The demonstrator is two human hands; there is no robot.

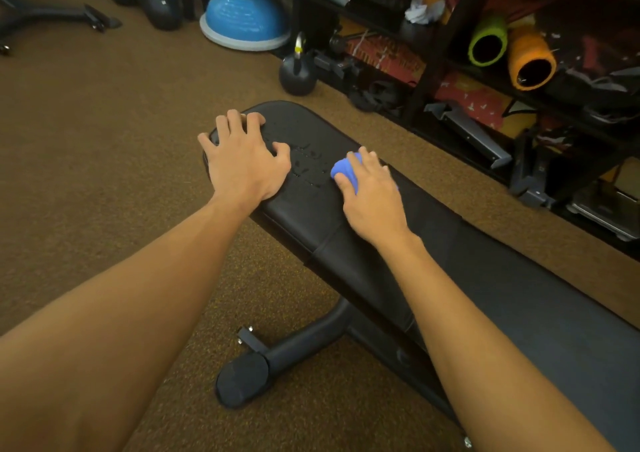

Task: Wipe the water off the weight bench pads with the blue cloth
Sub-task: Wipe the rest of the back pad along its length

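Left grip (242,164), spread and empty, seems to brace the pad (304,218) so the right grip (372,202), bunched round the cloth (341,173), can sweep the droplets (308,164).

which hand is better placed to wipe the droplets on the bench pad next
Right: the right hand grips the blue cloth beside the water droplets; the left hand rests bare on the bench pad.
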